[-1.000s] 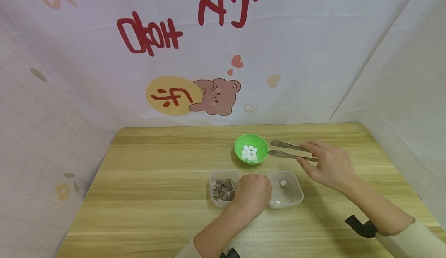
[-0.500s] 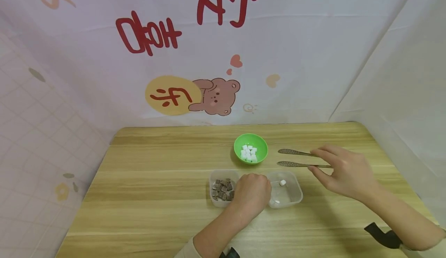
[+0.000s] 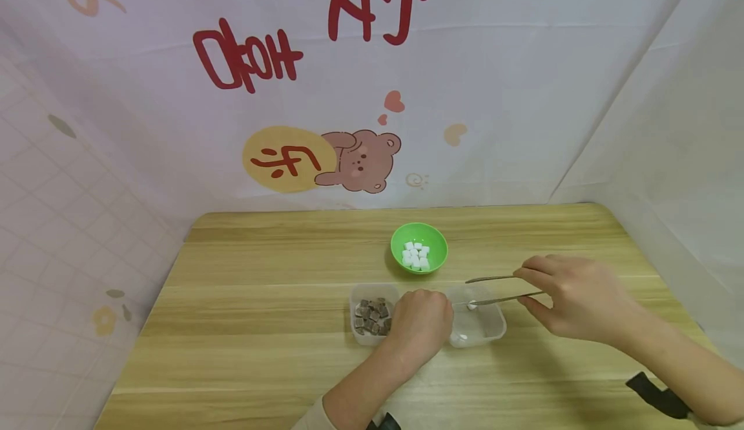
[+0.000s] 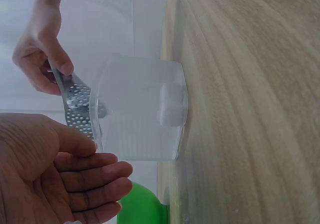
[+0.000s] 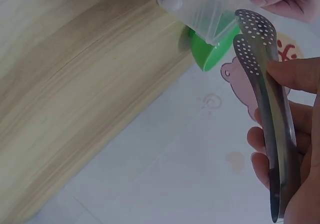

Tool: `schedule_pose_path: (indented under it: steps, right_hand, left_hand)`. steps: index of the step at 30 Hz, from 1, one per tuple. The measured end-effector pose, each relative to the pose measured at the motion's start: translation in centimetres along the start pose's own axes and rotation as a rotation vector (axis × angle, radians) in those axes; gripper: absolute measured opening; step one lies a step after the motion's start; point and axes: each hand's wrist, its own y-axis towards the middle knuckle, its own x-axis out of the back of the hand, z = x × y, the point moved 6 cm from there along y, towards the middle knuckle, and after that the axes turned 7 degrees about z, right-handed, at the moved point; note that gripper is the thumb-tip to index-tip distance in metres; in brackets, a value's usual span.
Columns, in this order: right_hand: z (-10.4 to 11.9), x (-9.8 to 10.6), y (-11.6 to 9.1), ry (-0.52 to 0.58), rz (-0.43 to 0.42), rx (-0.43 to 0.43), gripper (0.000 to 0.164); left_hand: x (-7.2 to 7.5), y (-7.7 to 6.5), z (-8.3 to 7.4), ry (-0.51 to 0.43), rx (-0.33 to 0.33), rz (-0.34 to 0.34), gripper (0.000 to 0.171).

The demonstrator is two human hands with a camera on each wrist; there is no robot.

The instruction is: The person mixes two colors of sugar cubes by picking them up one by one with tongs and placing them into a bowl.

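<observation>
My left hand (image 3: 420,323) pinches the rim of a clear plastic container (image 3: 493,327) between thumb and fingers, as the left wrist view shows. Two white cubes lie in that container: one (image 3: 459,339) near its front, the other (image 3: 471,307) partly behind a tong arm. My right hand (image 3: 572,297) grips metal tongs (image 5: 272,114) with perforated tips, and their arms stand apart. The tips reach over the container's far side, the nearer one overlapping the cube in the head view. Behind the container, a green bowl (image 3: 439,239) holds several white cubes (image 3: 415,256).
Left of my left hand stands a second clear container (image 3: 353,301) with several brown speckled cubes (image 3: 372,317), its right side hidden by the hand. All of it is on a wooden table (image 3: 261,327). White printed cloth (image 3: 494,81) hangs behind and at both sides.
My right hand has drawn the tongs rightward from beside the green bowl, then lowered them toward the front, over the clear container. My left hand has stayed in place.
</observation>
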Motion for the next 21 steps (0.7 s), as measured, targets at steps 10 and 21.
schedule_pose_path:
  steps: [10,21]
  right_hand:
    - [1.0,-1.4,1.0,0.002,0.169,0.114,0.017]
    - [2.9,-2.9,2.5,-0.114,0.274,0.222,0.019]
  left_hand:
    - [0.3,-0.2,-0.1,0.040,-0.026,-0.039,0.045]
    - [0.4,-0.3,-0.2,0.090,-0.036,-0.045,0.043]
